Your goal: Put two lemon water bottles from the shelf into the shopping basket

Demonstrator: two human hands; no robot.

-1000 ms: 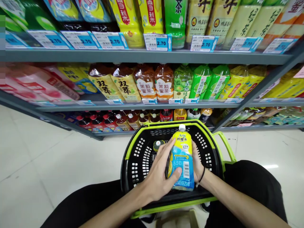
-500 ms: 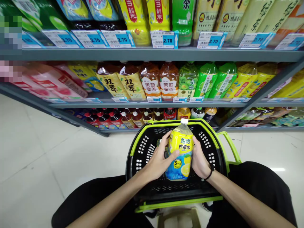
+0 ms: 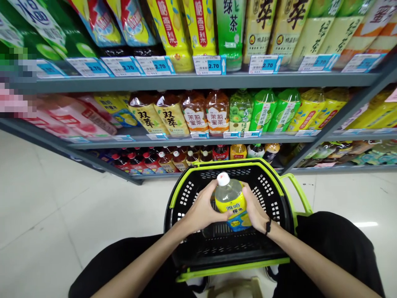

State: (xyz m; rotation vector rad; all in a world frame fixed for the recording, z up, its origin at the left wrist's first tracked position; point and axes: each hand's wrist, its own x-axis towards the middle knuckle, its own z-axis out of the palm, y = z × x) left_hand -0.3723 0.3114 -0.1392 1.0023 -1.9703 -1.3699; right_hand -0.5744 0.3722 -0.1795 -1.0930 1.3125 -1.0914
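Note:
A large drink bottle (image 3: 233, 203) with a white cap and a yellow and blue label is held between both hands, its cap tipped toward me. My left hand (image 3: 207, 209) wraps the bottle's left side, the thumb across the label. On the other side, my right hand (image 3: 254, 207) presses against the bottle near its shoulder; a dark band circles that wrist. Under and around the bottle is a black shopping basket (image 3: 189, 248) with lime green rim strips, standing between my knees. The bottle's lower end is inside the basket's opening; whether it touches the bottom, I cannot tell.
Ahead stands a grey shelf unit (image 3: 186, 82) with rows of drink bottles and price tags. Its lowest level, behind the basket, holds several small bottles (image 3: 161, 161). A green basket handle (image 3: 297, 192) sticks out at the right. Pale tiled floor (image 3: 43, 207) lies on the left.
The bottle has gone lower into the basket and tilted, so its cap and clear shoulder now face me. Both hands moved with it. The view has shifted slightly upward.

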